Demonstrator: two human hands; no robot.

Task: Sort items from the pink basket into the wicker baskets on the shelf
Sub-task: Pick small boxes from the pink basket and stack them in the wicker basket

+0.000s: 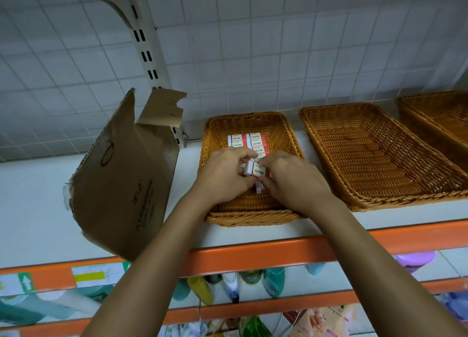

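Note:
A wicker basket (286, 134) stands on the white shelf in the middle of the view. Several small red-and-white 2B eraser boxes (247, 141) lie in rows at its back. Both my hands are inside the basket, close together. My left hand (222, 176) and my right hand (293, 179) pinch one eraser box (258, 171) between their fingertips, just above the basket floor. A scrap of white wrapper shows below the box, under my right fingers. The pink basket is out of view.
A torn brown cardboard box (126, 179) leans at the left of the shelf. Two more wicker baskets, one (374, 157) beside the first and another (438, 119) at the far right, hold nothing. An orange shelf edge (253, 253) runs in front; bottles stand on lower shelves.

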